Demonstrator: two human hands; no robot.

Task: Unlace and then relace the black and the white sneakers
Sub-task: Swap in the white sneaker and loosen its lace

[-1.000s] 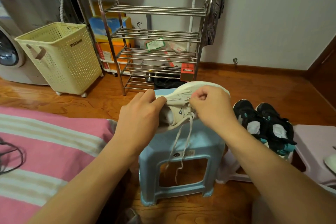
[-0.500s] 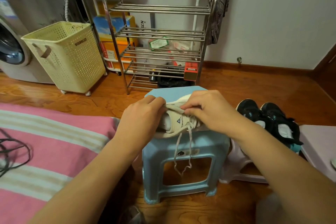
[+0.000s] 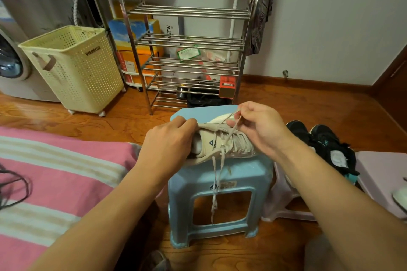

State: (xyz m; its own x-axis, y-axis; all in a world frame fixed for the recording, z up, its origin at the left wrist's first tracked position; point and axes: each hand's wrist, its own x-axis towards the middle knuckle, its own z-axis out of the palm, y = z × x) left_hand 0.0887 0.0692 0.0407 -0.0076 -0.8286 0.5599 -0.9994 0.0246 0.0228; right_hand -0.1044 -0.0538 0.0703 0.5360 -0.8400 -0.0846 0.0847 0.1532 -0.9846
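A white sneaker (image 3: 222, 142) lies on the light blue stool (image 3: 220, 182), its heel opening towards me. My left hand (image 3: 169, 143) grips its heel and collar. My right hand (image 3: 259, 127) is raised over the tongue and pinches a stretch of white lace (image 3: 233, 124) pulled up out of the eyelets. Two loose lace ends (image 3: 214, 193) hang down the stool's front. The pair of black sneakers (image 3: 326, 145) with teal trim stands on the floor to the right, partly behind my right forearm.
A steel shoe rack (image 3: 187, 57) stands just behind the stool. A cream laundry basket (image 3: 74, 68) and a washing machine (image 3: 13, 66) are at the left. The pink striped bed (image 3: 55, 171) fills the lower left. A pale pink stool (image 3: 378, 174) is at the right.
My right hand has lifted up and to the right off the tongue, drawing a loop of lace out of the shoe. The left hand keeps its grip on the heel.
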